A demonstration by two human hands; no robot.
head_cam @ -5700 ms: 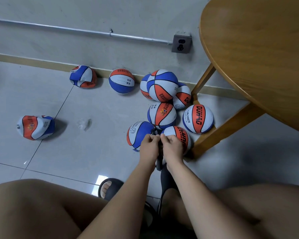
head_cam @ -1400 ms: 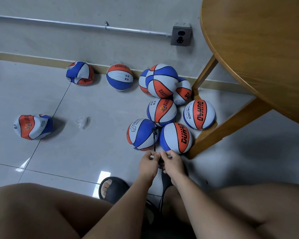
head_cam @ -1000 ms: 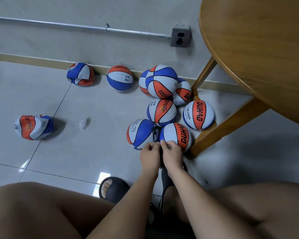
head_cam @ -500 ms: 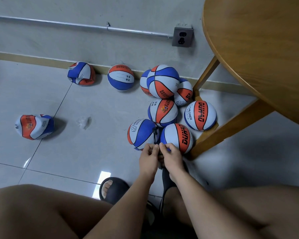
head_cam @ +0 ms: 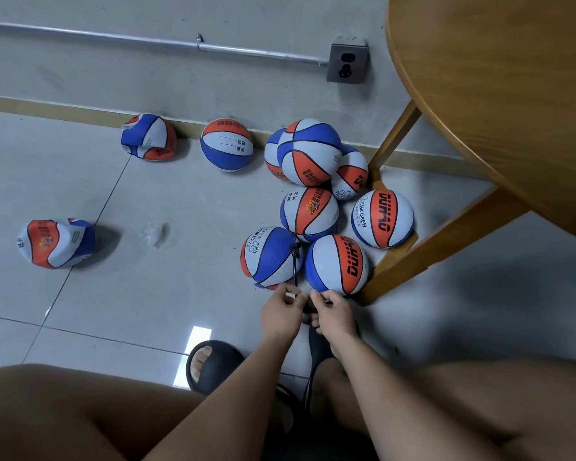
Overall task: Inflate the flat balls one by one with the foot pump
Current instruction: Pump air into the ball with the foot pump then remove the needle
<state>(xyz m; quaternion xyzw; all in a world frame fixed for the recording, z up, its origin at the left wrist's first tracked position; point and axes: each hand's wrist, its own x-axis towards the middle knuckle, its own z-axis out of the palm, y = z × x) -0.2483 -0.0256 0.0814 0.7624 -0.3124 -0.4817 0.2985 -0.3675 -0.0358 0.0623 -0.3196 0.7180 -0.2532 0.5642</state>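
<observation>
Both my hands meet low in the middle, fingers curled. My left hand (head_cam: 280, 314) and my right hand (head_cam: 333, 314) each pinch the small black pump handle (head_cam: 308, 307) between them. The pump's body is mostly hidden under my hands and legs. A thin black hose (head_cam: 294, 264) runs up from the handle to the valve of a round red, white and blue ball (head_cam: 266, 257). Two crumpled flat balls lie apart, one flat ball at the far left (head_cam: 55, 242) and another flat ball by the wall (head_cam: 148, 136).
Several round balls crowd around the table leg (head_cam: 446, 247) of the round wooden table (head_cam: 496, 94) at right. One ball (head_cam: 336, 264) touches the hose ball. My feet in black slippers (head_cam: 213, 364) flank the pump. A wall socket (head_cam: 348, 63) is at the back.
My hands dropped to the floor, rose against the two nearest balls, and have now come down and back a little with the handle. The balls have not moved.
</observation>
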